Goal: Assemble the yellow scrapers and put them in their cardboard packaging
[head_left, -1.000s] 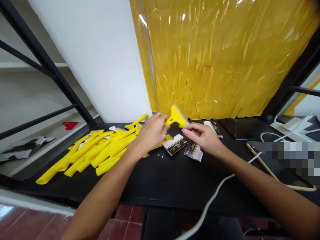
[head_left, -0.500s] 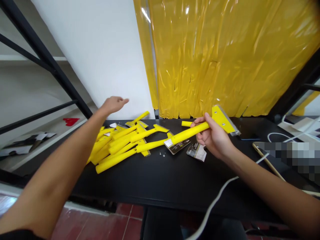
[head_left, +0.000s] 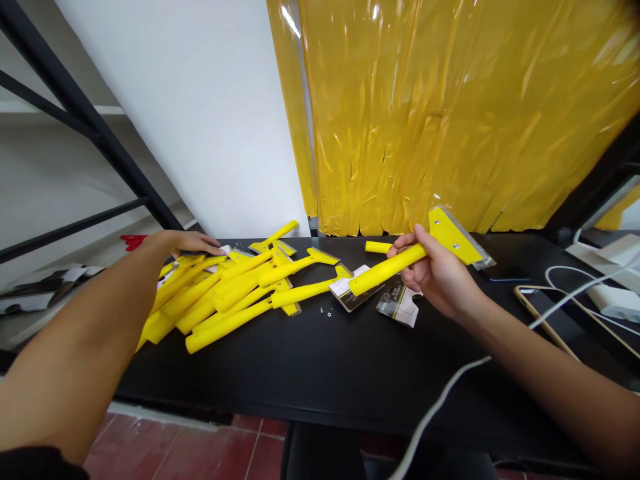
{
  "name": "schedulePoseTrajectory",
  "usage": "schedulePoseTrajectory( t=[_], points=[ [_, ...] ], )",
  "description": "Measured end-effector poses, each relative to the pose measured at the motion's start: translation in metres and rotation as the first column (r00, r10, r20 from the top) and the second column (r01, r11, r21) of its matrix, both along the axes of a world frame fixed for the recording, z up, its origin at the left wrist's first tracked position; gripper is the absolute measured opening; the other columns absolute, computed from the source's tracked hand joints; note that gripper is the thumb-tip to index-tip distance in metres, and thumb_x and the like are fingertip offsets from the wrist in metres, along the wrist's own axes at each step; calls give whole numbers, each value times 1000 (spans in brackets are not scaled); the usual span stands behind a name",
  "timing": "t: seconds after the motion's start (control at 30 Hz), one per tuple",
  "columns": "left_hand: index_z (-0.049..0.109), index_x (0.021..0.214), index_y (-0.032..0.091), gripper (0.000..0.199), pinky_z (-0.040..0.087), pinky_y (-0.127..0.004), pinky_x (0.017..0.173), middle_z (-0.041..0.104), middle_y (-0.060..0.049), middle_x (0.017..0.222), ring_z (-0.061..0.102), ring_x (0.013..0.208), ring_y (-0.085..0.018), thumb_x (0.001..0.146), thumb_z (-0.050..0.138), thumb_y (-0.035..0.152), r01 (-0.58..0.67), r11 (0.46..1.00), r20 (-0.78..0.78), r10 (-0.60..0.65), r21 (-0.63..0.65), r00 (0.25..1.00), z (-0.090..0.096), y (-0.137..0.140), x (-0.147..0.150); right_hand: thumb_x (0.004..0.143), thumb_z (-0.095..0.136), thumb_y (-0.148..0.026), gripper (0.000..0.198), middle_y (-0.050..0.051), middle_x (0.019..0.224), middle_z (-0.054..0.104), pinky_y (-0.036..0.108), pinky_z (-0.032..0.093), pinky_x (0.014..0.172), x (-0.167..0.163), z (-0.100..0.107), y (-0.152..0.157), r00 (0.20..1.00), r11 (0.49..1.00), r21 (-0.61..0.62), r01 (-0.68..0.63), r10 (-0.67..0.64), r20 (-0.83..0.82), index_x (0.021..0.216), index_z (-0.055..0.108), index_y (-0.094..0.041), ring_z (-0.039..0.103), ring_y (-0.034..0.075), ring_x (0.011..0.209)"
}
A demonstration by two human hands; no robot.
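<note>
My right hand (head_left: pixel 435 267) is closed around a yellow scraper (head_left: pixel 387 268), its handle pointing down to the left. The scraper's wide head, with two screws and clear plastic over the blade edge, rises to the right of my fingers. My left hand (head_left: pixel 197 244) reaches over the back left of a pile of yellow scrapers (head_left: pixel 245 283), fingers stretched out and low beside some card pieces; their tips are partly hidden. A printed card (head_left: pixel 355 300) lies partly under the held handle, and another card (head_left: pixel 397 305) lies below my right hand.
Small screws or nuts (head_left: pixel 329 313) lie on the black table (head_left: pixel 300 367). Behind hangs a yellow plastic strip curtain (head_left: pixel 440 133) beside a white panel (head_left: pixel 210 120). At right are a phone (head_left: pixel 555 320), white chargers (head_left: pixel 617 300) and a white cable (head_left: pixel 445 393) crossing the table's front.
My left hand has come down and to the left, from above the pile to its back edge. My right hand has shifted slightly right, still holding the scraper.
</note>
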State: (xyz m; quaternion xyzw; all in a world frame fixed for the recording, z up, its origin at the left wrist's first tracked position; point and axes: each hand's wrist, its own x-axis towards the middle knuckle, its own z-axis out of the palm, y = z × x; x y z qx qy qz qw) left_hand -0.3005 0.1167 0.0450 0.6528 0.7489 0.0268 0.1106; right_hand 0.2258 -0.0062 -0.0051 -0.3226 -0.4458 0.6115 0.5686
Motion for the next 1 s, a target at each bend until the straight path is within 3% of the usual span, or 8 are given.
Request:
schedulePoseTrajectory(
  t=[0.1,0.23,0.43,0.6,0.77,1.0],
  points=[
    [68,108,19,61,45,-32,83,72,-4,99,56,93,-22,63,85,56,-179,937,135,227,-300,964,5,-1,3,90,58,-55,36,3,77,67,21,28,32,2,-1,3,1000,1000,-6,-6,6,0,82,65,-21,42,8,42],
    [66,98,19,67,46,-23,74,74,1,88,60,86,-18,44,92,47,-126,899,245,246,-420,938,8,-1,12,90,59,-53,35,3,75,66,20,28,32,5,-2,7,1000,1000,-17,17,-17,-13,82,65,-20,43,7,42],
    [65,94,19,67,44,-23,67,75,2,87,58,74,-14,39,93,43,-31,837,351,263,-547,899,9,-2,18,90,60,-52,35,4,73,66,19,28,31,7,-2,10,999,999,0,41,-41,-10,81,65,-19,42,7,40],
    [65,90,19,63,45,-24,67,74,3,81,59,73,-15,39,93,42,-8,836,380,258,-548,888,12,-2,17,91,60,-52,35,4,77,67,18,29,32,9,-5,10,1000,999,12,30,-30,1,83,66,-19,44,7,42],
    [68,97,20,64,50,-28,72,78,-1,89,65,79,-19,43,92,45,22,856,409,223,-516,885,18,-1,11,91,60,-52,35,4,78,66,18,28,32,9,-5,11,999,999,-19,46,-45,13,84,66,-19,44,7,43],
    [68,98,15,64,52,-28,77,78,-2,95,66,86,-21,51,83,56,115,945,360,3,-305,933,35,3,9,91,59,-52,36,4,76,66,19,28,32,9,-6,13,999,999,-4,35,-35,27,81,65,-19,44,7,43]
  ],
)
